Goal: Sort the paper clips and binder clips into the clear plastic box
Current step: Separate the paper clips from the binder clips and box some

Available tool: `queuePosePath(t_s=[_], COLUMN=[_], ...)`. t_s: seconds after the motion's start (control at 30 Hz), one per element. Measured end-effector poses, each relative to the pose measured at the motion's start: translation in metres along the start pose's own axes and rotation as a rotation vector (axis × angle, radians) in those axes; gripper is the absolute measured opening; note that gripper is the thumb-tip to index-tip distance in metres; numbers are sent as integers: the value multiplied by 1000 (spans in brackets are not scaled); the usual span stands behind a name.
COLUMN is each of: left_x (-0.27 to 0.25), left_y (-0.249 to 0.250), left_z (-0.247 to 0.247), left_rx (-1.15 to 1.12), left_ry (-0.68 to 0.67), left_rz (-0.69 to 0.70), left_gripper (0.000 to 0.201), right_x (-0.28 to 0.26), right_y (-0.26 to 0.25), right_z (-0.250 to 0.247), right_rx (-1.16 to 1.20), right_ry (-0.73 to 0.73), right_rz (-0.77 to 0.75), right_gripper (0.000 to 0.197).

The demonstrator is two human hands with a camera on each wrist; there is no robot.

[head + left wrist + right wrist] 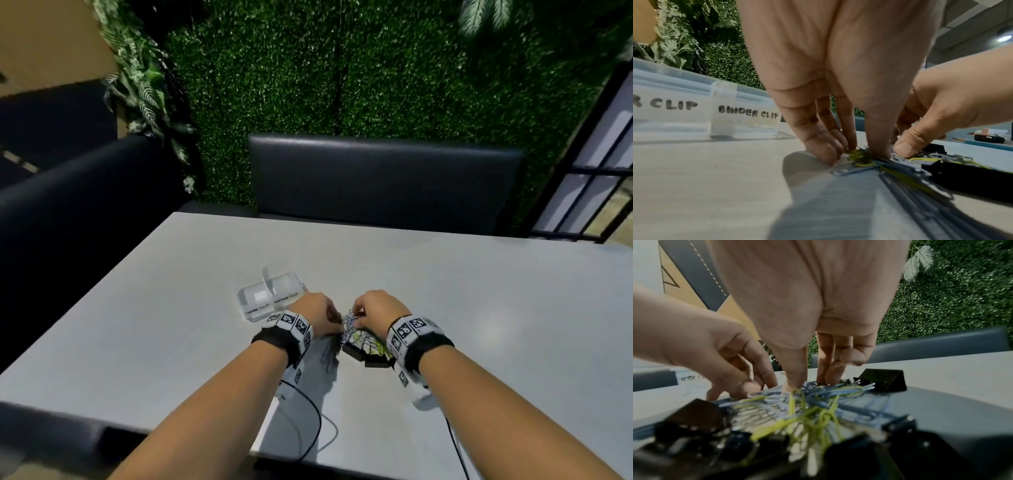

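Note:
A tangled pile of blue, yellow and silver paper clips [356, 334] mixed with black binder clips [356, 353] lies on the grey table. Both hands reach into its far side. My left hand [859, 153] pinches yellow and blue paper clips [861, 162] between thumb and fingertips. My right hand [808, 382] pinches into the blue paper clips [828, 394] just beside it, its thumb [904, 149] pressed down. The clear plastic box [270, 298] stands open left of the hands, its compartments labelled "PAPER CLIP" and "BINDER CLIP" [748, 112]; both look empty.
A black binder clip [884, 379] sits at the pile's right edge, another [972, 177] near my left wrist. Cables [308, 421] trail off the table's near edge [205, 435]. A dark bench seat [376, 178] and green hedge wall stand behind the table.

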State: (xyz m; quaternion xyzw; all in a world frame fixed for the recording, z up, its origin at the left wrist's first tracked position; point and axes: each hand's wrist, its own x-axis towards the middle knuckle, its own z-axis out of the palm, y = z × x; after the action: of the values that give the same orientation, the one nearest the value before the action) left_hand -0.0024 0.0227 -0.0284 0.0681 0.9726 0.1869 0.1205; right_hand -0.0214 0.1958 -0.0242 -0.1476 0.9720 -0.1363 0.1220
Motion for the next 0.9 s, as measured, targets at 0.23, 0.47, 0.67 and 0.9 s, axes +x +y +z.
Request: queuePosePath(t_s=[0.23, 0.47, 0.67, 0.9], left_x=[3, 4, 3, 3], left_y=[2, 1, -3, 10], left_z=[8, 11, 14, 12], left_rx=[-84, -213, -269, -146], left_ry=[26, 73, 83, 69], left_rz=[3, -27, -35, 0], left_gripper=[25, 13, 11, 24], right_x=[-2, -7, -9, 1], right_y=[-1, 4, 9, 0], right_z=[5, 3, -2, 4], right_rx=[-20, 6, 96, -30], right_ry=[51, 118, 111, -1], right_rz=[-21, 9, -1, 29], right_gripper=[14, 20, 13, 15])
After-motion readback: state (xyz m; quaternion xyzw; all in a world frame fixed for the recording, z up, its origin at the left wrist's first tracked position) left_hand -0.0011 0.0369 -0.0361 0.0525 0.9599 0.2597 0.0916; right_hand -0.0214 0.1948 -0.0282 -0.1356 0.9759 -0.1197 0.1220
